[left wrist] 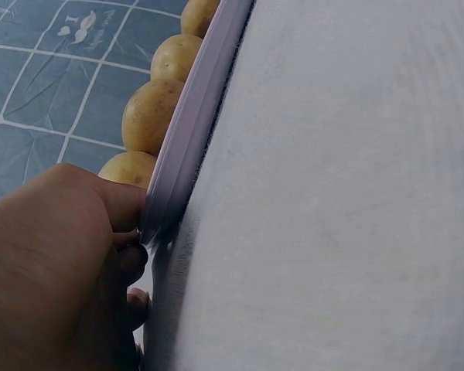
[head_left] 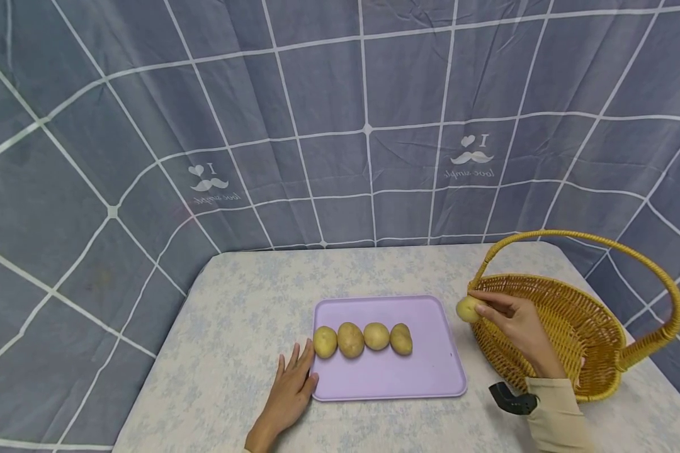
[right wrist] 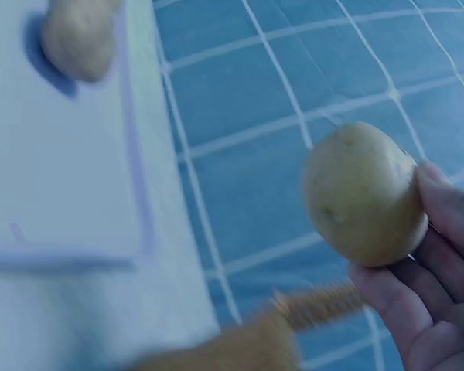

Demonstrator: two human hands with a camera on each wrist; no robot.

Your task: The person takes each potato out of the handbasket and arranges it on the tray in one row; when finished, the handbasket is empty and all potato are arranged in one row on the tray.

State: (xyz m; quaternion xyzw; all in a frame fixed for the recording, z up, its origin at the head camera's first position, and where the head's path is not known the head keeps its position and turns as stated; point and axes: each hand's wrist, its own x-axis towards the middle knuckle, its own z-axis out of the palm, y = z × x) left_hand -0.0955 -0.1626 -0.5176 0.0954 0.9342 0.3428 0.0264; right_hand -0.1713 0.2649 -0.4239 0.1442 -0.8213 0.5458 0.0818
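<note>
My right hand (head_left: 512,321) pinches a potato (head_left: 468,309) between thumb and fingers, in front of the left rim of a wicker basket (head_left: 535,283). The right wrist view shows this potato (right wrist: 363,197) at the fingertips, above the blurred basket edge (right wrist: 240,348). On a lilac tray (head_left: 385,384) several potatoes (head_left: 350,340) stand in a row across the left and middle. My left hand (head_left: 289,389) lies at the tray's left edge, fingers extended and thumb at the rim. Up close, the left wrist view has the thumb (left wrist: 124,202) against the tray rim (left wrist: 193,131).
The basket's tall arched handle (head_left: 589,236) rises over its opening at the right of the table. A patterned pale cloth (head_left: 249,302) covers the table. Grey-blue checked curtain (head_left: 328,151) hangs behind and at both sides. A black strap piece (head_left: 512,400) sits at the right wrist.
</note>
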